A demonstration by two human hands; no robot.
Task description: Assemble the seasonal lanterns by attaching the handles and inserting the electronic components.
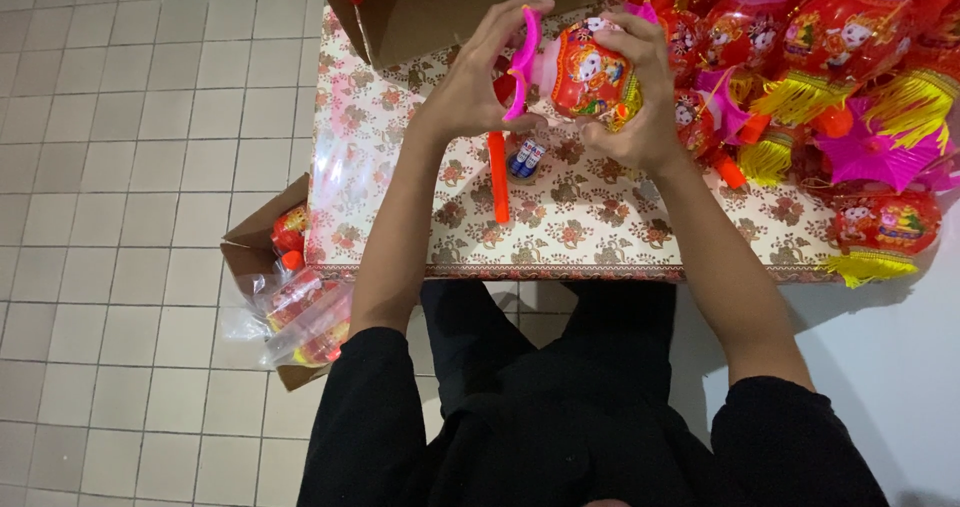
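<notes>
The red toy lantern (592,75) was held in the air above the floral-covered table (590,222), clear of its surface. The right hand (632,97) was closed around the lantern body, fingers wrapped over the top and far side. The left hand (478,79) pinched the pink curved handle (524,62), which stood at the lantern's left end, thumb below and fingers over the upper arc.

For a sound fit, it seemed best that the right hand kept the body steady while the left squared the handle to the lantern's end and pressed evenly; whether the handle had seated could not be told.

Directly below the lantern, on the table, lay an orange stick (498,177) and a pair of small batteries (527,157). To the lantern's right lay a heap of finished lanterns (850,77) with yellow tassels. A cardboard box (440,7) stood just behind the lantern.
</notes>
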